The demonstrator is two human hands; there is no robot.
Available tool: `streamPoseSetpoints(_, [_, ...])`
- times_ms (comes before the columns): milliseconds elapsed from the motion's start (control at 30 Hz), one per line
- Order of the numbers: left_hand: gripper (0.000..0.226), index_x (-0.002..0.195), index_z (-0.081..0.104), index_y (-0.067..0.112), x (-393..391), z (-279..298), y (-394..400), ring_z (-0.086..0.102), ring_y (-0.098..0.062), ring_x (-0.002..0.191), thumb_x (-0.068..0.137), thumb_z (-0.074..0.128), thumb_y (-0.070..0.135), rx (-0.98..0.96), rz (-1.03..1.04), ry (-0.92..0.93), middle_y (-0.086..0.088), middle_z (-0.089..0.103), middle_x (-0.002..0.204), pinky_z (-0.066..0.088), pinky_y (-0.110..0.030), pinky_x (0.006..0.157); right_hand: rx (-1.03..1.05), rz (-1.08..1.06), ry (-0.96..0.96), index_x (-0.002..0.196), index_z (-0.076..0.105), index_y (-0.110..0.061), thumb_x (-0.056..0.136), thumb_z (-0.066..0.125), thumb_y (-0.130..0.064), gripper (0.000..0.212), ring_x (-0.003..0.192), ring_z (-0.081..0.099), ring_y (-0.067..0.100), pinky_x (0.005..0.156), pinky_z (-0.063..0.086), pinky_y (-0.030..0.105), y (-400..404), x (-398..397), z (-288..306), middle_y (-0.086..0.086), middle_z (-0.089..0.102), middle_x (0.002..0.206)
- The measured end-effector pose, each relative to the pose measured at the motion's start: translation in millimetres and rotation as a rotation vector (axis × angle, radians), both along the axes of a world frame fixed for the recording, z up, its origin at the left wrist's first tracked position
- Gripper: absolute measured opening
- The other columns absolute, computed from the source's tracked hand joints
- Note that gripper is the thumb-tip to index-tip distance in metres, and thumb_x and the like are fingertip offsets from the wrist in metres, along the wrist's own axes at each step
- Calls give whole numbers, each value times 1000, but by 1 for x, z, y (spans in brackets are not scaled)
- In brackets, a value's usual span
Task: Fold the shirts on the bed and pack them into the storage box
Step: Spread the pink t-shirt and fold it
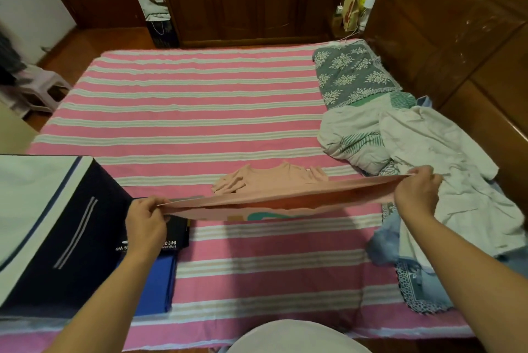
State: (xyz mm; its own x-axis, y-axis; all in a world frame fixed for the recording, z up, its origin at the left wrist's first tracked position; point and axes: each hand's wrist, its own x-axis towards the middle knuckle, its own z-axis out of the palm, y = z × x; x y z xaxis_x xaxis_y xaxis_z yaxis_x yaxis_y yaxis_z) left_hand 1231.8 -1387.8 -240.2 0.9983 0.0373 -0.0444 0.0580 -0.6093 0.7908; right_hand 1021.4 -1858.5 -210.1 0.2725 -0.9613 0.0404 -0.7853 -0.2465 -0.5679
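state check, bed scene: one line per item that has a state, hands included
pink shirt: hem lifted and stretched taut, collar end on bed
left hand: pinches hem's left corner
right hand: pinches hem's right corner
storage box: on bed at left; open or closed, can't tell
blue shirt: folded flat beside box
clothes pile: crumpled, unfolded

Pink shirt (274, 198) stretched flat above bed, collar end resting on sheet; dark storage box (57, 227) at left.

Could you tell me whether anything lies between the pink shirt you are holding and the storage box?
Nothing visible does. The pink shirt hangs stretched between the left hand and right hand, and the storage box stands right beside the left hand, with only folded dark and blue clothes at its side.
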Motion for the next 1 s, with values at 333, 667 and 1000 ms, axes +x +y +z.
streamPoseSetpoints(333, [16, 99, 66, 18, -21, -31, 36, 63, -26, 69, 91, 54, 10, 559, -186, 441, -12, 69, 87, 42, -30, 56, 588, 39, -533, 93, 65, -7, 92, 47, 15, 29, 82, 63, 28, 50, 54, 18, -1, 4, 5, 22, 64, 101])
streamPoseSetpoints(667, [53, 136, 57, 28, -104, 53, -167, 62, -3, 100, 87, 74, 20, -151, -822, 156, 10, 64, 116, 54, -26, 89, 361, 822, -361, 99, 69, -36, 75, 63, 16, 57, 87, 66, 9, 81, 55, 24, 150, 28, 48, -9, 67, 94])
streamPoseSetpoints(1000, [23, 121, 68, 31, -103, 135, -193, 66, -14, 85, 99, 59, 30, 271, -949, -265, 7, 75, 97, 50, -30, 72, 574, 612, -795, 88, 58, -13, 79, 74, 11, 30, 76, 60, 10, 73, 53, 24, 154, 14, 76, 2, 63, 80])
